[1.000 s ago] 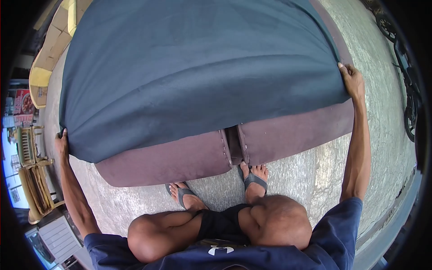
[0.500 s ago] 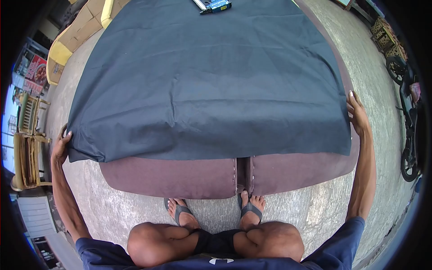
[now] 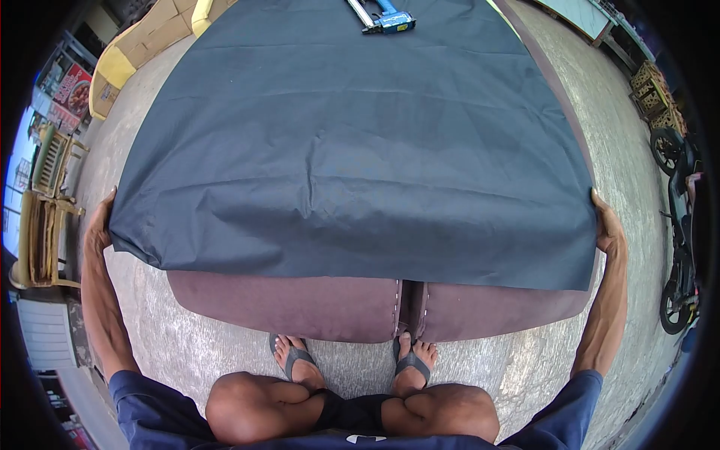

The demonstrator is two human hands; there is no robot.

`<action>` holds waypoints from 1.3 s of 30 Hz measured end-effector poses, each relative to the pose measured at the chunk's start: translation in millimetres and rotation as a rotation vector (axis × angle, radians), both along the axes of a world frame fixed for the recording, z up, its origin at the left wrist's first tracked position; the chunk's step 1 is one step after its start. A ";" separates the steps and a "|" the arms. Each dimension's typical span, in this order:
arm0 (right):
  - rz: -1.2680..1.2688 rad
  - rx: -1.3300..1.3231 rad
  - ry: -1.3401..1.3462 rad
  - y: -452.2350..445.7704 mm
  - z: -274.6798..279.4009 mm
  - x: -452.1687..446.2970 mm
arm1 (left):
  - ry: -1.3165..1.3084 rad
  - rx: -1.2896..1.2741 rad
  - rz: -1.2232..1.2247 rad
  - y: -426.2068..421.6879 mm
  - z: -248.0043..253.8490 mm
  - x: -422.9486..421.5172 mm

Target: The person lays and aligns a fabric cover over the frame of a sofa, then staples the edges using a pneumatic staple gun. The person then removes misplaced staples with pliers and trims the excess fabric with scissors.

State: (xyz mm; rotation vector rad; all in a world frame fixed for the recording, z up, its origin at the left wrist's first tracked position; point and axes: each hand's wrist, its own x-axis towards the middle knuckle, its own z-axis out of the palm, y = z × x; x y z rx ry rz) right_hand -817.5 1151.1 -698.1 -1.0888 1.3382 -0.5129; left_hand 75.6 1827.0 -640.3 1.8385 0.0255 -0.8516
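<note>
A large dark blue-grey fabric sheet (image 3: 375,150) lies over an upholstered maroon furniture piece (image 3: 285,304), whose front end sticks out below the sheet's near edge. My left hand (image 3: 100,223) is closed on the sheet's left edge, with some fingers hidden. Across from it, my right hand (image 3: 610,227) grips the right edge, its fingers partly out of sight behind the cloth. A few creases and a small fold run through the middle. On the far part of the sheet rests a blue staple gun (image 3: 390,24).
Wooden chair frames (image 3: 45,236) stand at the left. A cardboard-and-foam furniture frame (image 3: 142,45) is at the upper left. To the right are a motorcycle (image 3: 679,225) and woven crates (image 3: 656,97). My sandalled feet (image 3: 300,360) are close to the maroon piece.
The sheet's right front corner sits lower, nearer me. My right hand has come down along with that edge, while my left hand appears slightly higher. The view has shifted a little.
</note>
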 end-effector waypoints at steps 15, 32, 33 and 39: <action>-0.099 -0.068 -0.098 -26.8 -2.8 -21.2 | 0.057 -0.322 -0.065 7.8 6.3 27.7; 0.041 -0.283 0.207 -45.3 -0.7 -34.0 | -0.159 -0.029 -0.280 -117.9 23.4 -9.3; 0.015 -0.317 0.203 -41.8 2.0 -34.4 | -0.231 -0.006 -0.161 -96.5 27.1 9.2; 0.031 -0.197 0.214 -25.4 21.1 -16.5 | -0.330 0.004 0.101 5.3 39.3 52.5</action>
